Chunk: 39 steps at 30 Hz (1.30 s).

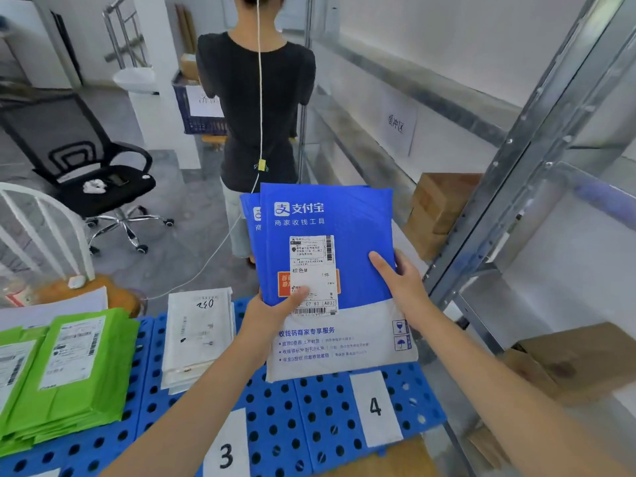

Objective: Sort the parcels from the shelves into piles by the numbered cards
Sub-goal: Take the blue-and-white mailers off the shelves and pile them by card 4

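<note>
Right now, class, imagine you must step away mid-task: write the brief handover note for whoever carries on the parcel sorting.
Left hand: grip shut on the blue parcels, thumb on the label.
Right hand: grip shut on their right edge.
The parcels are held above the blue board, just behind card 4; a second blue one sits behind the front one.
Done: white parcels piled behind card 3; green parcels piled at the left.
Left: set down the blue parcels, probably at card 4; brown boxes remain on the shelves.

Parcel depot: metal shelving (516, 173), sorted mailers (69, 366), numbered cards (375, 407).
</note>
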{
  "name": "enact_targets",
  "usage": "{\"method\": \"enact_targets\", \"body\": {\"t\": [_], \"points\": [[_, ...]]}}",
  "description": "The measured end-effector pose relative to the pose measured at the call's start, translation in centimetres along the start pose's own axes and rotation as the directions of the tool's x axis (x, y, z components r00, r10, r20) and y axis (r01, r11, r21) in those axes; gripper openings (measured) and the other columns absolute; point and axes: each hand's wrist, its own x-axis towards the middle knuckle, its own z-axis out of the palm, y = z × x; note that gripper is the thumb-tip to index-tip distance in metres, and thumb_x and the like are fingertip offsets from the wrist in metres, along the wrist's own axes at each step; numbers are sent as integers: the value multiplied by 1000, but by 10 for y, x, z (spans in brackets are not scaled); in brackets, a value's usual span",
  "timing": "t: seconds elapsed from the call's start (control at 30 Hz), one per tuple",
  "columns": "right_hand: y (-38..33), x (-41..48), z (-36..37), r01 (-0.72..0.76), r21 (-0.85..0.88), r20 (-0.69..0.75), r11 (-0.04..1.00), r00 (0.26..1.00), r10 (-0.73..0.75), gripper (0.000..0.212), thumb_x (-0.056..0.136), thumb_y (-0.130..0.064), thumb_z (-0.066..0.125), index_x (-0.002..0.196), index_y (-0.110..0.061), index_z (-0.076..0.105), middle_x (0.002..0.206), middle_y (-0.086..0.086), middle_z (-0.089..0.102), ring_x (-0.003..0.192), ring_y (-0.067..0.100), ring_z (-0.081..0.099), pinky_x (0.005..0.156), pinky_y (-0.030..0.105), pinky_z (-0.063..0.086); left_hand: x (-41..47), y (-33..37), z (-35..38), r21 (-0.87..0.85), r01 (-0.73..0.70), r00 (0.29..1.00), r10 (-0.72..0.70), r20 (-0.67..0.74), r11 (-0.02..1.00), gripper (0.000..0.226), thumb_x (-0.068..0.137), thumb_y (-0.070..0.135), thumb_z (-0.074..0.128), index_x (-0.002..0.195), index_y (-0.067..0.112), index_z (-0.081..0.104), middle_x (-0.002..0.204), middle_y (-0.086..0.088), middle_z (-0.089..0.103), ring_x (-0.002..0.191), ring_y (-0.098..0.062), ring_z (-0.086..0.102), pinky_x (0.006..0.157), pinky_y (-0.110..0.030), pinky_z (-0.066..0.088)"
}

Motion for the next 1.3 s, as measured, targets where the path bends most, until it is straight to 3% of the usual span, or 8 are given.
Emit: {"method": "enact_targets", "body": {"t": [0.13,0.47,0.63,0.8,0.93,1.07,1.17,1.3], "points": [[21,40,-9,-58,8,67,998,996,58,41,88,-43,65,124,-24,57,113,-9,70,92,9,71,69,23,58,27,-11,18,6,46,996,-45,-73,999,30,74,31,81,98,20,68,81,3,76,69,-16,74,49,-26,55],[93,101,-15,-188,-27,164,982,968,190,37,88,-44,65,119,-24,58,109,-6,71,87,12,73,68,27,58,83,-60,26,51,116,981,-106,-162,992,36,73,32,81,103,16,69,91,0,76,80,-19,74,62,-31,58],[130,114,-10,-275,-83,175,958,942,285,37,88,-45,64,117,-23,57,107,-4,70,87,13,71,63,23,56,103,-92,20,38,209,950,-194,-243,977,32,76,36,78,100,17,69,92,-4,76,80,-22,74,68,-37,60],[167,128,-10,-366,-97,190,925,906,378,36,86,-47,65,115,-26,58,111,-3,69,93,16,70,70,28,57,119,-123,23,-10,249,913,-238,-332,968,29,79,33,77,100,15,67,91,-4,76,82,-25,73,72,-41,60],[181,133,-9,-378,-125,202,917,895,397,33,88,-41,65,114,-21,59,109,-3,68,92,13,68,66,23,55,128,-136,21,96,245,895,-187,-405,965,25,79,30,77,96,15,68,88,-3,75,78,-21,73,64,-34,59],[195,136,-6,-367,-154,143,917,910,389,39,83,-36,72,115,-18,59,107,-4,67,90,11,67,63,20,52,136,-143,19,138,258,870,-168,-464,956,23,78,25,79,94,13,68,86,-3,74,75,-22,72,65,-36,60],[201,133,-3,-321,-199,75,926,937,341,44,79,-38,76,114,-20,58,106,-6,65,89,9,65,62,20,52,141,-149,19,197,283,848,-149,-508,939,27,77,29,79,94,13,67,87,-3,73,77,-21,71,67,-37,59],[205,121,2,-222,-268,-2,938,973,230,37,82,-33,75,111,-23,55,98,-17,53,86,0,57,59,10,45,142,-151,20,295,283,850,-96,-518,912,36,77,33,78,98,8,65,91,-5,72,78,-21,69,66,-34,58]]}}
